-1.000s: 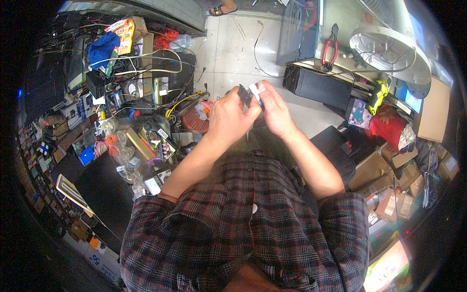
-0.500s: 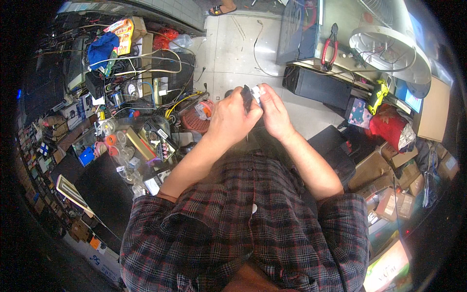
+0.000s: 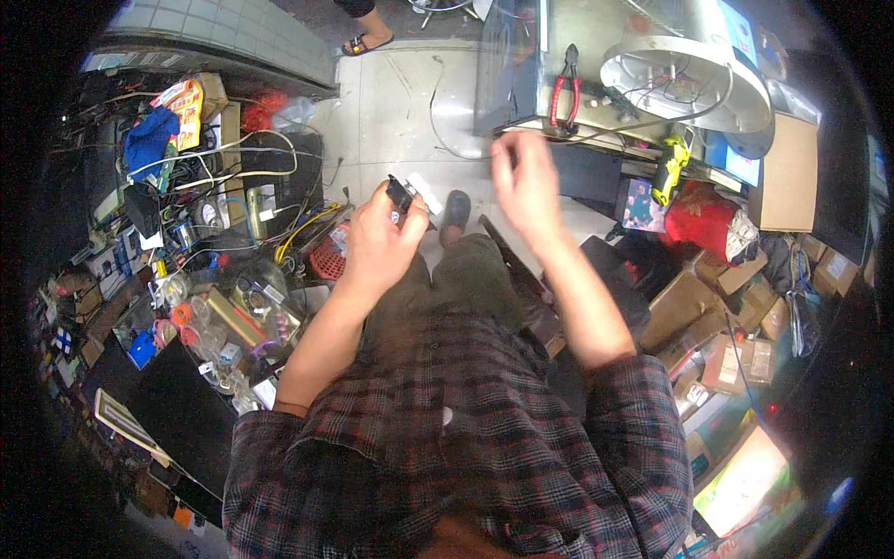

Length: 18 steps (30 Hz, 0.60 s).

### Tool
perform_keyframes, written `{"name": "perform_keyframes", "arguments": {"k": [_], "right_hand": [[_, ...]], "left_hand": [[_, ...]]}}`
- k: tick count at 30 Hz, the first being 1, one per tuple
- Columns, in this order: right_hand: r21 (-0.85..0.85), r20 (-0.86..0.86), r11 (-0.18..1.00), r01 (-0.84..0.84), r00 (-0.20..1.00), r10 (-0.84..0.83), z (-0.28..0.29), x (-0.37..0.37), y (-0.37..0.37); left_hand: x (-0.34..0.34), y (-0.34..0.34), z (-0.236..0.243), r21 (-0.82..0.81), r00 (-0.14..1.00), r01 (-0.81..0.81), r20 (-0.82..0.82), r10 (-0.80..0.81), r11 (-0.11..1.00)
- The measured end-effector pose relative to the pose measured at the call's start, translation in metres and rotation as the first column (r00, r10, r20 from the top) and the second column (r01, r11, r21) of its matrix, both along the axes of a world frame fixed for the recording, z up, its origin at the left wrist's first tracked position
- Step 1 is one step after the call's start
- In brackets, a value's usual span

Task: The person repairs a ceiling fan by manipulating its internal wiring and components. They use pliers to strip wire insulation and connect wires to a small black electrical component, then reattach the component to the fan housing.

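Observation:
My left hand [image 3: 380, 244] is closed round a small black-and-white piece whose exact kind I cannot make out. Its black part [image 3: 399, 193] sticks out between thumb and fingers, and the flat white part [image 3: 426, 192] points away to the right. My right hand [image 3: 528, 191] is apart from it, raised near the front edge of the workbench. Motion smears its fingers, so whether anything is in them does not show. The nearest tool to it is a pair of red-handled pliers [image 3: 565, 91] lying on the bench.
On the bench stands a round white housing [image 3: 643, 63] with loose wires inside. A yellow-green tool [image 3: 669, 171] and a red bag [image 3: 698, 224] are at the right, above cardboard boxes [image 3: 684, 312]. Cables and clutter fill the left, beside a red basket [image 3: 328, 258]. Another person's sandalled foot [image 3: 367, 43] is far off.
My hands have parted: the right has let go of the piece and moved toward the bench, while the left keeps hold of it, lower. The whole view has shifted, and my legs now show.

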State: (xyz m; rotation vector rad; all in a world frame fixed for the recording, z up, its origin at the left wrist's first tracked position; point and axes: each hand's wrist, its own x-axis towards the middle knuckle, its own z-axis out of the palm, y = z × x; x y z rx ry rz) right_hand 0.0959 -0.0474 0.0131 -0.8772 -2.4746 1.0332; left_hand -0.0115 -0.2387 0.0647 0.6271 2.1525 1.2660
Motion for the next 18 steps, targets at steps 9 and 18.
{"name": "perform_keyframes", "arguments": {"k": [9, 18], "right_hand": [[0.526, 0.459, 0.849, -0.054, 0.858, -0.229, -0.002, -0.022, 0.089], [0.457, 0.459, 0.889, -0.020, 0.862, -0.216, -0.029, -0.026, 0.103]], "left_hand": [[-0.014, 0.011, 0.007, 0.131, 0.603, -0.367, 0.788, 0.128, 0.921], [-0.018, 0.005, -0.003, 0.134, 0.468, -0.430, 0.879, 0.094, 0.893]]}}
